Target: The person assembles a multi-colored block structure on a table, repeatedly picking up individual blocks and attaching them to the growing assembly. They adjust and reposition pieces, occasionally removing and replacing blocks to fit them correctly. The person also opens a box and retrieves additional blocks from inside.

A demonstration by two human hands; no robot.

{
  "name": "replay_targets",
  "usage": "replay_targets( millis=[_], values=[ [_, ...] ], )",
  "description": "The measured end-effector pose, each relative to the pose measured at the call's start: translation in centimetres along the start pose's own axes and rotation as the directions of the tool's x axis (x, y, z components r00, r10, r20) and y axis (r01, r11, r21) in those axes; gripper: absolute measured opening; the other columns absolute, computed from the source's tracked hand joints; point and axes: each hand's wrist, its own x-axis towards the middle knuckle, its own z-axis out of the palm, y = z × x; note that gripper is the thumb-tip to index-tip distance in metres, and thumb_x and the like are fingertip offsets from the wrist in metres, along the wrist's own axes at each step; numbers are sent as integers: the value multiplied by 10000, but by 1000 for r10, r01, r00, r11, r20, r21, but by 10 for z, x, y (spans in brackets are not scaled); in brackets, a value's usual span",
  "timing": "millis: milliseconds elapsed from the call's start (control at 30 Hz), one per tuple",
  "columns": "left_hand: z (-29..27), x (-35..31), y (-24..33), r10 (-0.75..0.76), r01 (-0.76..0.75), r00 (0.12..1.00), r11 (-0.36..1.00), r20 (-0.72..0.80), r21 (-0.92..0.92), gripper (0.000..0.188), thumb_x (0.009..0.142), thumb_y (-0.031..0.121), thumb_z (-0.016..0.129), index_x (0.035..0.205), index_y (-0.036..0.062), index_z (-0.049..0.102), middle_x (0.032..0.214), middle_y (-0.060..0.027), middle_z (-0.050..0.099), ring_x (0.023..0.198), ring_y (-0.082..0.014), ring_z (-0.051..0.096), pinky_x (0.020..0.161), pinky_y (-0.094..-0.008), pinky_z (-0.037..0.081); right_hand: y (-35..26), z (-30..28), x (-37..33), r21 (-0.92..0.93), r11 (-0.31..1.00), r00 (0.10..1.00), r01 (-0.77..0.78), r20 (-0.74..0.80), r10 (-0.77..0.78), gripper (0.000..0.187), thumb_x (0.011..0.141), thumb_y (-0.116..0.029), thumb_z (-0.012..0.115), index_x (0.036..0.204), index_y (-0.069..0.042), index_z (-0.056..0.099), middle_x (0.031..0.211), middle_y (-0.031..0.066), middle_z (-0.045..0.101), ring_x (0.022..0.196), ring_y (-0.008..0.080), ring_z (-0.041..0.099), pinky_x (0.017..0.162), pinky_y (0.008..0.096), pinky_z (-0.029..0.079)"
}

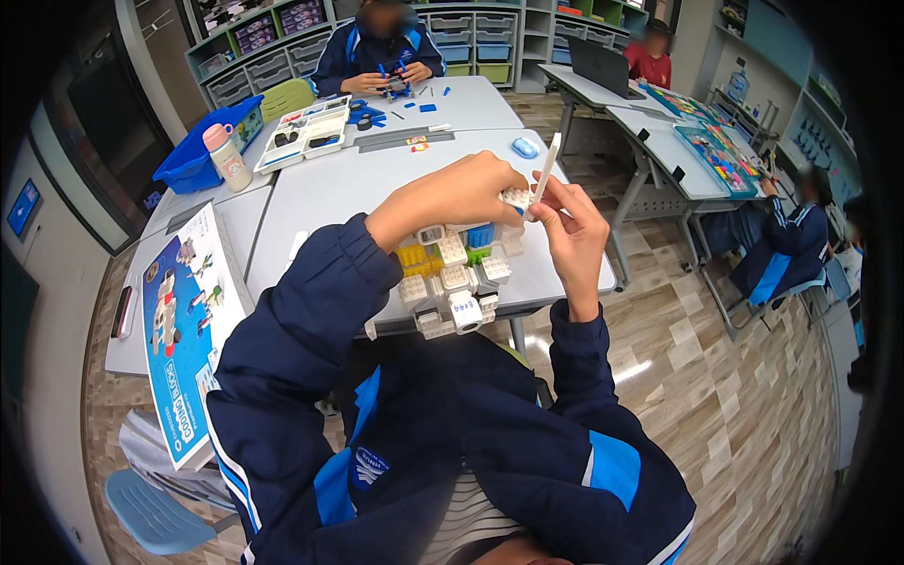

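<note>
My left hand (pixel 461 193) reaches over a block model and grips a white studded brick (pixel 516 198) with its fingers closed. Opposite it, my right hand (pixel 573 226) pinches a long thin white strip (pixel 548 168), which stands up and meets the brick's right side. Whether strip and brick are joined, I cannot tell. Just below both hands, at the near table edge, sits the block model (pixel 455 278), mostly white bricks with yellow, green and blue parts. My left hand and wrist cover part of its far side.
On the white table (pixel 330 193) are a printed box (pixel 188 320), a pink-capped bottle (pixel 226 155), a blue bin (pixel 196 175), a white parts tray (pixel 271 164) and a small blue-and-white rounded object (pixel 525 148). A person (pixel 377 56) opposite handles blue pieces.
</note>
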Motion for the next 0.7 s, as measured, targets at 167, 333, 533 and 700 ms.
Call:
replay_targets(
  millis=[167, 333, 533, 700],
  values=[
    [0, -2, 2, 37, -38, 999, 999, -33, -10, 454, 752, 244, 771, 1088, -59, 738, 746, -241, 686, 643, -327, 668, 623, -384, 505, -2, 0, 4, 42, 999, 999, -30, 31, 28, 392, 876, 47, 721, 1265, 22, 687, 997, 98, 707, 898, 159, 723, 793, 279, 594],
    [1, 0, -1, 40, -40, 999, 999, -26, -19, 442, 756, 236, 777, 1083, -59, 741, 747, -232, 691, 642, -313, 670, 623, -380, 503, -2, -2, 3, 108, 993, 998, -54, 46, 49, 399, 872, 37, 733, 1268, 27, 684, 1005, 93, 709, 907, 158, 720, 802, 287, 595],
    [1, -2, -1, 37, -38, 999, 998, -20, -56, 415, 768, 238, 792, 1079, -35, 754, 762, -218, 705, 663, -303, 682, 639, -371, 510, -1, -3, -1, -89, 991, 995, 102, 30, -99, 396, 887, 26, 724, 1280, 18, 674, 1057, 108, 713, 910, 167, 720, 799, 308, 597],
    [-1, -1, -1, 11, -11, 1000, 999, 21, -43, 430, 776, 248, 800, 1116, -12, 757, 786, -221, 714, 691, -298, 694, 670, -360, 527, 3, -3, -3, 17, 995, 995, 94, 22, -94, 366, 901, 7, 720, 1262, 43, 670, 1103, 134, 712, 950, 181, 712, 790, 316, 596]
  ],
)
